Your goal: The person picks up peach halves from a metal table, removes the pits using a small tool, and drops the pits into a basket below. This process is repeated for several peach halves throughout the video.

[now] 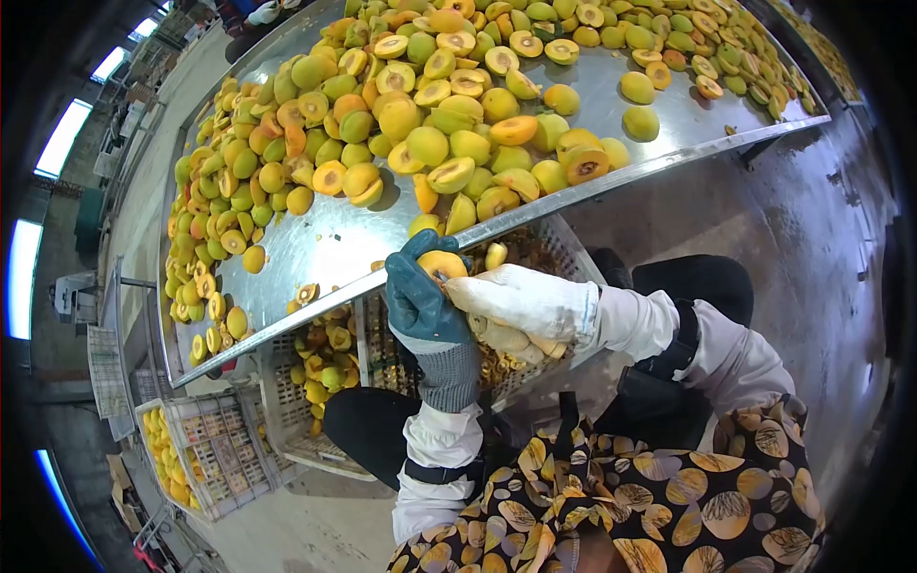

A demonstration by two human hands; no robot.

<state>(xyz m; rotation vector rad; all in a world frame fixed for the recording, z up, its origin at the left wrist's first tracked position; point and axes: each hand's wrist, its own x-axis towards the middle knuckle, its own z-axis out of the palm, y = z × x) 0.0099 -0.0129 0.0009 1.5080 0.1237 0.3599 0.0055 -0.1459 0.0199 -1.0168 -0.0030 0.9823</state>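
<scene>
My left hand (425, 291), in a teal-coated glove with a grey knit cuff, is closed around a yellow peach half (442, 265) just below the table's near edge. My right hand (521, 306) wears a white glove and meets the fruit from the right. Its fingers are wrapped round a small tool, whose pale handle (547, 348) shows under the palm. A dark metal tip appears at the cut face; the rest of the tool is hidden. Beyond my hands, many whole and halved peaches (427, 145) lie heaped on the metal table (330, 244).
Below the table edge stand a crate (573, 253) with cut scraps and another crate (287, 406) holding peaches. A further crate of yellow fruit (215, 449) is on the floor at left. My knees flank the crates. Another person's gloved hand (265, 12) shows at the top left.
</scene>
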